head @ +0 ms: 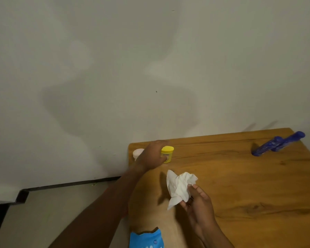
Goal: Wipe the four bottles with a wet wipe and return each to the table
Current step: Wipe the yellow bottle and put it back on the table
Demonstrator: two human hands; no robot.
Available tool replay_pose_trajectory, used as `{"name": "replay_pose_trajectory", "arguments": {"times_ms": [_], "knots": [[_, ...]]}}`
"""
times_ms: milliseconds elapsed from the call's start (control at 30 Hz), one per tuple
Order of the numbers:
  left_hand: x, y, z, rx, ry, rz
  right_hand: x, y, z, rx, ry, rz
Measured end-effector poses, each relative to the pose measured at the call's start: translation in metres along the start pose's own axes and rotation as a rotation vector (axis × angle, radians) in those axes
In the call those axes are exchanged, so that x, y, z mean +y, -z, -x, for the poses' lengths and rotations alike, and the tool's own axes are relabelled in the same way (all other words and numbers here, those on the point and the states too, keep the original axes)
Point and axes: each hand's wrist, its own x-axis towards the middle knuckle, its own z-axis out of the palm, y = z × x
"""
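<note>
Wooden tabletop (pixel 240 185): left hand (pixel 150 156) grips yellow bottle (pixel 167 153); right hand (pixel 197 203) pinches wet wipe (pixel 179 187). Next, likely lift and wipe.

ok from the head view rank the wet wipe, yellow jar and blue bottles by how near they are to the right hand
1. wet wipe: pinched in the right hand itself.
2. yellow jar: far left corner, at the left hand.
3. blue bottles: far right corner of the table.

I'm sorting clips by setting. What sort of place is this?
Probably a room at home: a wooden table against a plain wall, with a yellow jar and blue bottles on it.
</note>
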Motion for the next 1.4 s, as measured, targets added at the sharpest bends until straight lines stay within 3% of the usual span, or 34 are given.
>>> {"name": "replay_pose_trajectory", "arguments": {"times_ms": [333, 800, 1033, 1200, 1400], "knots": [[0.028, -0.014, 0.001, 0.116, 0.124, 0.030, -0.031, 0.063, 0.016, 0.102, 0.041, -0.061], [0.157, 0.030, 0.062, 0.178, 0.271, 1.030, -0.092, 0.138, 0.072, 0.113, 0.114, 0.060], [0.181, 0.029, 0.101, 0.088, 0.341, 1.084, -0.095, 0.171, 0.110, 0.106, 0.193, 0.213], [0.200, 0.018, 0.137, 0.072, 0.332, 1.090, -0.080, 0.183, 0.159, 0.105, 0.197, 0.089], [0.228, -0.018, 0.176, 0.034, 0.277, 1.326, -0.077, 0.212, 0.214, 0.084, 0.280, 0.124]]}}
